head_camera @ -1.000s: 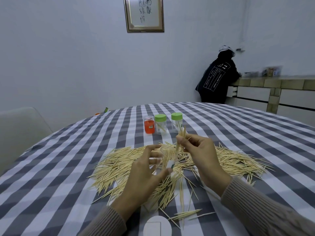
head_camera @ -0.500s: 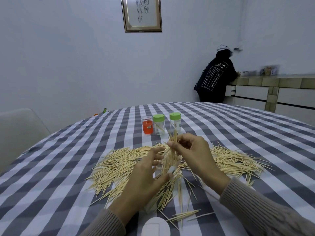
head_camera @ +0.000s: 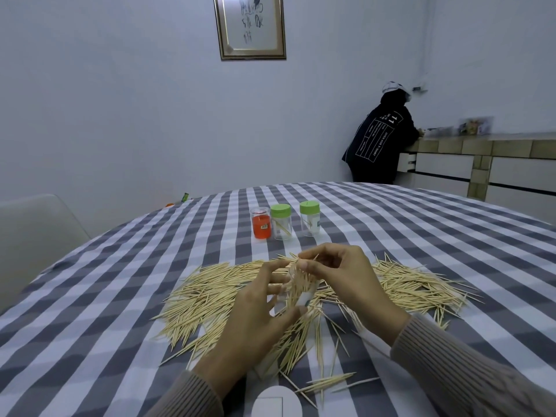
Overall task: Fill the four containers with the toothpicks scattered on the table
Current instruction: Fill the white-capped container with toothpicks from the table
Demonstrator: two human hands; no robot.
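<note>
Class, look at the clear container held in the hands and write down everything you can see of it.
The clear container looks like a small transparent plastic jar with a white label low on its side. It has no lid on, and is tilted, mouth away from the camera. Pale toothpicks pack it. The left hand grips it, while the right hand pinches toothpicks at its mouth. It is above the scattered pile.

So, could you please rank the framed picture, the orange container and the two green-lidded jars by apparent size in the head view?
1. Framed picture, clearly largest, though partly cropped.
2. Left green-lidded jar and right green-lidded jar: too alike to rank.
3. Orange container, slightly shorter.
</note>
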